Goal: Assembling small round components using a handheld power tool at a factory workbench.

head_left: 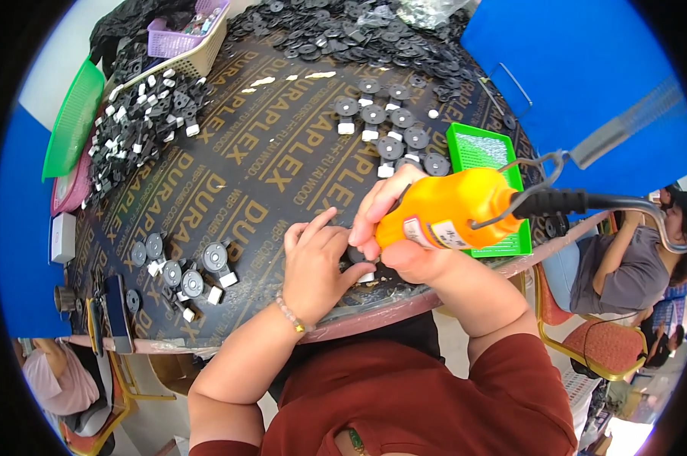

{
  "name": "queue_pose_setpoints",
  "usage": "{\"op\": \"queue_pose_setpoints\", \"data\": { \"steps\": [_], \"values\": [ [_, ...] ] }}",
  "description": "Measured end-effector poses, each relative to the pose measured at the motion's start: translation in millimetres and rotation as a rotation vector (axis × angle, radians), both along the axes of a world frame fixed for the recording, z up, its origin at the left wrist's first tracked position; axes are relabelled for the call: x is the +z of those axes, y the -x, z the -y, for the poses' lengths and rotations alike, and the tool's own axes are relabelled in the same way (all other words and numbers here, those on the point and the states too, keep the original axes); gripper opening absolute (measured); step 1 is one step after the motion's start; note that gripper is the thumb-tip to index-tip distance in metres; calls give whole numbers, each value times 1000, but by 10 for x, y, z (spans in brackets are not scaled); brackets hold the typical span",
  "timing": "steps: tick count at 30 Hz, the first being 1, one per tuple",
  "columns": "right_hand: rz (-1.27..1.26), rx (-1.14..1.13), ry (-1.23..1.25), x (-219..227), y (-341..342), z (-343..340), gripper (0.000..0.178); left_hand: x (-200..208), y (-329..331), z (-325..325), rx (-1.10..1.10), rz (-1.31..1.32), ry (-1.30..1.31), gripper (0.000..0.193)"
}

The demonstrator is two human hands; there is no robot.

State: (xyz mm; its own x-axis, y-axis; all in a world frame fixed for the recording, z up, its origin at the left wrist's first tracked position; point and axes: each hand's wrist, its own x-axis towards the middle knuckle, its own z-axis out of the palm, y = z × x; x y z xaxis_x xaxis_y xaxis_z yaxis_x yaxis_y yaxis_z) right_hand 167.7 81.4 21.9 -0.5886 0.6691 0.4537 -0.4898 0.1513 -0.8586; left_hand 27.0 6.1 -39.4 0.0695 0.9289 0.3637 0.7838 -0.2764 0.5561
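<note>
My right hand (404,254) grips an orange-yellow electric screwdriver (453,205), its black cable leading off to the right. The tool's tip is hidden behind my fingers. Beneath it, near the table's front edge, lies a black disc part with a white block (366,277), mostly covered by my hands. Around that part, the thumb and fingers of my left hand (318,262) hold it against the table. Several similar disc parts (374,115) stand in a group beyond my right hand. Another small group of disc parts (192,283) lies to the left.
A green tray (527,220) with small silver pieces stands right of the screwdriver. Black discs (343,38) are heaped at the back; black-and-white pieces (142,125) are piled at far left beside baskets (220,38). A metal-looking coiled spring (624,125) hangs over the right side. A phone (118,313) lies front left.
</note>
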Motion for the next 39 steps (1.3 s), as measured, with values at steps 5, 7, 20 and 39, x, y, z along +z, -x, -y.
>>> {"op": "queue_pose_setpoints", "data": {
  "steps": [5, 7, 20, 39],
  "values": [
    [-65, -80, 73, 1, -133, -116, 56, 80, -2, 21, -11, -48, 13, 47],
    [-113, -214, 33, 120, -376, -247, 57, 47, -2, 34, 0, -65, 5, 47],
    [25, -914, -153, -14, -1697, -826, 29, 53, -50, 33, 12, -77, 20, 46],
    [-27, -907, -173, -205, -1697, -882, 29, 60, -34, 40, 11, -96, 31, 48]
  ]
}}
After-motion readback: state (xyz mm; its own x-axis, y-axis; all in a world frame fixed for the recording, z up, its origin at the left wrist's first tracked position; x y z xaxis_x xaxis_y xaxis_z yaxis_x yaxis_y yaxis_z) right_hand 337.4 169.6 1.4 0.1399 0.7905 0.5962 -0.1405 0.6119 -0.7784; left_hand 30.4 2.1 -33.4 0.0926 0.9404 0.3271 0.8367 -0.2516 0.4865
